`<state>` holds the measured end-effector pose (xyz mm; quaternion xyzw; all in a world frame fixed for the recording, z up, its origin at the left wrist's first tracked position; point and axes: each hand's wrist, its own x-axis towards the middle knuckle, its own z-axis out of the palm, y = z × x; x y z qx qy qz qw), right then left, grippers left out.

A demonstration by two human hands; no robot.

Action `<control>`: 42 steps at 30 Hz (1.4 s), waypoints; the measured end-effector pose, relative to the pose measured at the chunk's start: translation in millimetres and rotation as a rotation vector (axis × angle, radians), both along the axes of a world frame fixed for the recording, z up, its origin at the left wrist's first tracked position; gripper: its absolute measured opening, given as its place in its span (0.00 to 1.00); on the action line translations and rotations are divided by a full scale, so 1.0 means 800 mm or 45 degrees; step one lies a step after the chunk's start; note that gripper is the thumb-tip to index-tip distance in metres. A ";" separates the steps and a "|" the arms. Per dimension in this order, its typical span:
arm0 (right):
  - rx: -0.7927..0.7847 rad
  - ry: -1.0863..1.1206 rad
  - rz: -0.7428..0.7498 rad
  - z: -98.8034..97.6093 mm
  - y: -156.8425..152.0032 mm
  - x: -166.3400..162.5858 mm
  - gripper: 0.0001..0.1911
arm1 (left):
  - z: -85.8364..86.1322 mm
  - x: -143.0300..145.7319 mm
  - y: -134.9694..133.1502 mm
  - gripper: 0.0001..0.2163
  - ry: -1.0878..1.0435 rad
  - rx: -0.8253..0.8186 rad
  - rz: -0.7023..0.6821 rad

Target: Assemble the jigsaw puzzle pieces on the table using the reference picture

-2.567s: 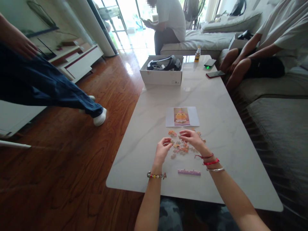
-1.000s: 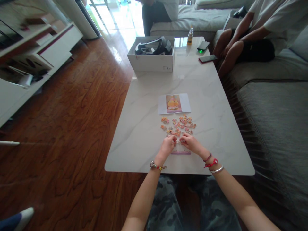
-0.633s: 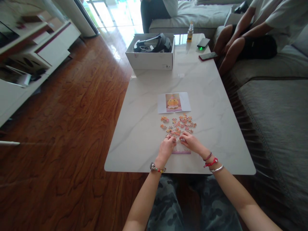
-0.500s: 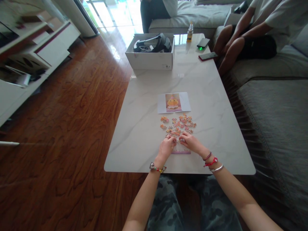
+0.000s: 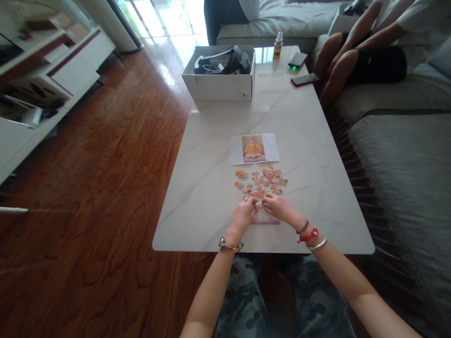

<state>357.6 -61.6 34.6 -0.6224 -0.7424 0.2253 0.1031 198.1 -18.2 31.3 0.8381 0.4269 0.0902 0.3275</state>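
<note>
My left hand (image 5: pixel 244 213) and my right hand (image 5: pixel 278 206) face each other over the near part of the table, fingertips a short gap apart. Each is closed in a pinch on a small pale jigsaw piece, partly hidden by the fingers. Beneath and between them lies a pale puzzle section (image 5: pixel 265 222) with a purple lower edge, its upper part covered by my hands. Just beyond my fingers, loose jigsaw pieces (image 5: pixel 268 177) in orange and pink are scattered. Past them rests a folded sheet (image 5: pixel 271 148) printed with a yellow figure in a party hat.
On the white marbled table (image 5: pixel 197 188), an open box (image 5: pixel 218 88) holding a headset stands at the far end. A bottle (image 5: pixel 277 46), a device with a green light (image 5: pixel 297 61) and a phone (image 5: pixel 304 80) lie beyond. A person sits on the sofa (image 5: pixel 405 155) at right.
Both hands stay almost in place, with only slight finger movement over the puzzle section. The camera view has shifted a little.
</note>
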 end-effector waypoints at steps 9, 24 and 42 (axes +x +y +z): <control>-0.057 -0.022 -0.063 0.007 0.005 -0.005 0.04 | 0.019 -0.010 -0.019 0.14 0.233 0.105 -0.151; 0.131 0.147 0.023 0.000 -0.017 0.000 0.10 | 0.030 -0.015 -0.023 0.20 0.235 0.045 -0.197; 0.185 0.021 0.244 0.007 -0.020 0.001 0.14 | 0.031 -0.018 -0.026 0.22 0.261 0.054 -0.209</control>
